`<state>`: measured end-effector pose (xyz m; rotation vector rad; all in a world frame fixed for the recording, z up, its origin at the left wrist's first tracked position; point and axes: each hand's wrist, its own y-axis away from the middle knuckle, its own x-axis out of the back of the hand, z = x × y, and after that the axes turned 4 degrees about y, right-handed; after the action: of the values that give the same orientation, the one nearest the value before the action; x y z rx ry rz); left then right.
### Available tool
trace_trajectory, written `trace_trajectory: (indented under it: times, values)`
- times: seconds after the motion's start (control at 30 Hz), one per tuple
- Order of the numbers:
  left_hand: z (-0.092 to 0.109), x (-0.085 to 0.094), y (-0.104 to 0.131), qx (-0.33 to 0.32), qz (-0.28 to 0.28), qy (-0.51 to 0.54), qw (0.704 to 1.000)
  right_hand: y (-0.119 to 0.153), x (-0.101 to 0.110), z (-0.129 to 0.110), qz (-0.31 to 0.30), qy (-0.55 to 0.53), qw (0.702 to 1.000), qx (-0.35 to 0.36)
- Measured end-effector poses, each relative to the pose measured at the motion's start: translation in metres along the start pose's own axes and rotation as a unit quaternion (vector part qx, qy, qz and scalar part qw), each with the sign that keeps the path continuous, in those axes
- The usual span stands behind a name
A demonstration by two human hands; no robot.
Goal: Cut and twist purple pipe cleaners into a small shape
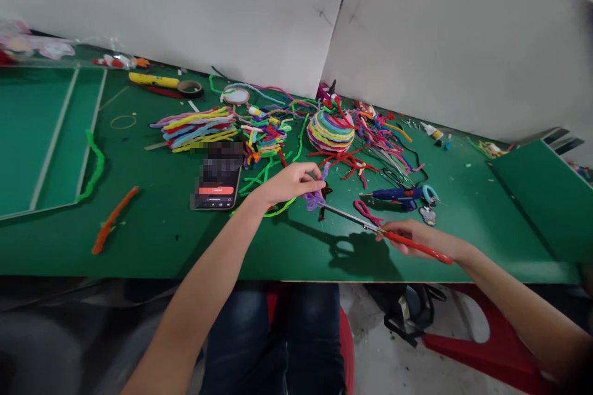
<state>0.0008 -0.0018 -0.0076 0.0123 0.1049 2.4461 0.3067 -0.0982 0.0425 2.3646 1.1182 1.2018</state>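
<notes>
Above the green table, my left hand (299, 182) pinches a purple pipe cleaner (315, 199) bent into loops. Red-handled scissors (365, 222) are in my right hand (412, 237), their long blades pointing left with the tips at the purple loops. Whether the blades touch the purple strand I cannot tell. Just above the scissors lies a folded pink pipe cleaner (368, 210). A dark brown piece (327, 192) shows behind the purple loops. Beyond my hands sits a striped, rainbow-coloured dome (330, 131) with red strands around it.
A phone (217, 176) lies left of my left hand, below a bundle of coloured pipe cleaners (199, 128). A blue glue gun (398, 196) rests at right. Black tape (189, 89) lies farther back. Green boards (542, 197) stand at right; grey panels (185, 6) edge the back.
</notes>
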Motion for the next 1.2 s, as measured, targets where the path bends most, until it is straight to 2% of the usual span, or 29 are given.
trace_trajectory:
  times: [0.57, 0.87, 1.2]
  values:
    - [-0.002, -0.001, 0.001, 0.023, -0.114, -0.007, 0.993, 0.002, 0.008, -0.009, -0.035, 0.035, 0.997, -0.057]
    - [0.005, -0.002, 0.003, 0.034, -0.13, -0.007, 0.991, 0.0, 0.01, -0.012, -0.054, 0.016, 0.996, -0.066]
    - [0.003, -0.001, 0.003, 0.025, -0.164, -0.022, 0.986, 0.001, 0.01, -0.006, -0.061, -0.002, 0.996, -0.072]
